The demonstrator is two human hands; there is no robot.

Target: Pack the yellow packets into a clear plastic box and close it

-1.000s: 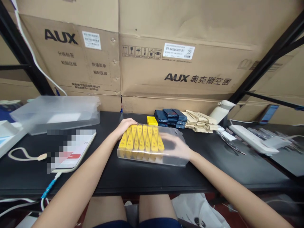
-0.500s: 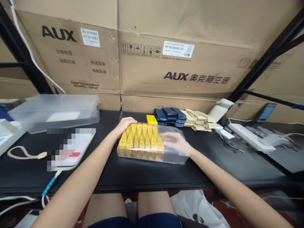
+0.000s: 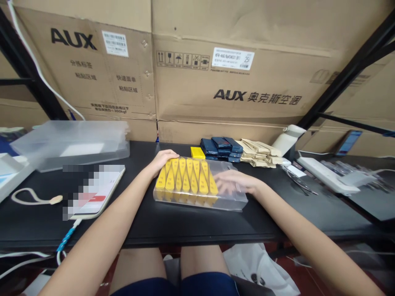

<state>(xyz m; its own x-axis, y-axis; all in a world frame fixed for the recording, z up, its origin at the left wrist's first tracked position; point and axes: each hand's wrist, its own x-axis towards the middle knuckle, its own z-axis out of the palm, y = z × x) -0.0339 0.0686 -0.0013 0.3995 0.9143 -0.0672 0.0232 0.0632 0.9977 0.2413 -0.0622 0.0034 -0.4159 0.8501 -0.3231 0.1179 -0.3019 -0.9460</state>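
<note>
A clear plastic box (image 3: 230, 201) lies on the black desk, its mouth facing right. Several yellow packets (image 3: 185, 181) stand in a row in its left and middle part. Around the box's back left corner, my left hand (image 3: 164, 159) is closed. My right hand (image 3: 236, 181) reaches in through the right end, fingers stretched out and apart near the rightmost packet, seen blurred through the plastic. Behind the box lie a yellow packet (image 3: 198, 153), dark blue packets (image 3: 220, 149) and beige packets (image 3: 258, 152).
On the left are a phone (image 3: 106, 185) with a cable, a strap loop (image 3: 33, 197) and stacked clear boxes (image 3: 83, 139). To the right stand a white bottle (image 3: 286, 139), glasses (image 3: 298, 181) and a white power strip (image 3: 327, 176). Cardboard (image 3: 185, 94) covers the back.
My right hand has drawn slightly to the right, away from the packets, and its fingers look more spread. The yellow packets reach a little further right. My left hand keeps its hold.
</note>
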